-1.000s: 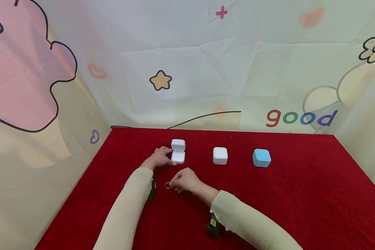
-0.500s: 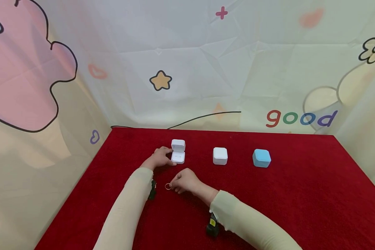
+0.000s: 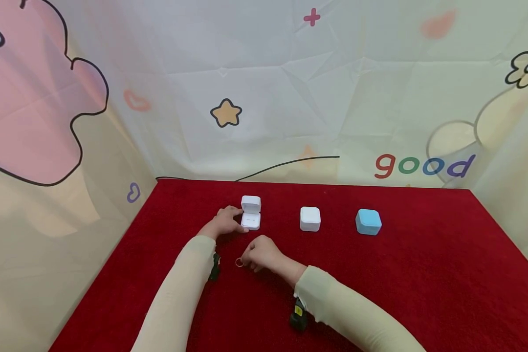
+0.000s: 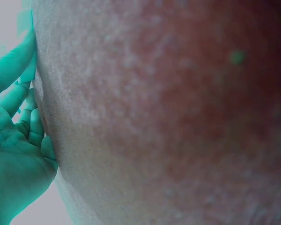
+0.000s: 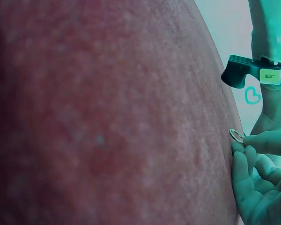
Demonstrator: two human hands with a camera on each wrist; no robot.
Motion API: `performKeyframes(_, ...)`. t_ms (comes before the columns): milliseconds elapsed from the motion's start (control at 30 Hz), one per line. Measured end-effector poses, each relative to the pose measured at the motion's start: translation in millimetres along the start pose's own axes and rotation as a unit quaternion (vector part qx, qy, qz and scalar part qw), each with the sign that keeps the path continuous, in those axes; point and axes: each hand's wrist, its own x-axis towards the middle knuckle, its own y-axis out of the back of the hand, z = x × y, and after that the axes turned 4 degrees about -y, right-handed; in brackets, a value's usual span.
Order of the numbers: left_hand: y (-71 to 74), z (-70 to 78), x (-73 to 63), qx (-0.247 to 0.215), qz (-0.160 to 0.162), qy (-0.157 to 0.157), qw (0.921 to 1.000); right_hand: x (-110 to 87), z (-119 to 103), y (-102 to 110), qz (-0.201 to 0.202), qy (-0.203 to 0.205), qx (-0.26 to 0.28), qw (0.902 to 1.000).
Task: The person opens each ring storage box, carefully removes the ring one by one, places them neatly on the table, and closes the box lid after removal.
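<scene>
An open white ring box (image 3: pixel 251 221) stands on the red cloth with its lid raised at the back. My left hand (image 3: pixel 224 221) grips its left side, thumb at the front corner and fingers toward the rear; the left wrist view shows that hand (image 4: pixel 21 145) at the box, mostly cut off. My right hand (image 3: pixel 263 253) is nearer and lower, just above or on the cloth. Between thumb and forefinger it pinches a thin ring (image 3: pixel 239 262). In the right wrist view the ring (image 5: pixel 236 136) sticks out past the fingertips, tilted, near the cloth.
Right of the open box stand a closed white box (image 3: pixel 310 219) and a closed light blue box (image 3: pixel 368 222). Red cloth (image 3: pixel 405 274) covers the table up to a printed curtain (image 3: pixel 273 122) behind. A dark wrist camera (image 3: pixel 298 315) hangs under the right sleeve.
The right hand has shifted very slightly to the right, carrying the ring with it. The left hand and the boxes have kept their places.
</scene>
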Motion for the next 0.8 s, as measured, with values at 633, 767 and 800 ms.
performKeyframes(633, 1.1, 0.1, 2.8, -0.001, -0.005, 0.004, 1.0000, 3.6, -4.9, -1.1, 0.021, 0.015, -0.089, 0.9957)
performKeyframes(767, 1.7, 3.5, -2.0, -0.013, -0.008, 0.009, 0.9998, 5.2, -5.2, -2.6, 0.029, 0.013, -0.101, 0.9944)
performKeyframes(800, 1.9, 4.4, -3.1, -0.014, -0.007, 0.008, 0.9998, 5.5, -5.5, -2.8, 0.029, 0.012, -0.102, 0.9942)
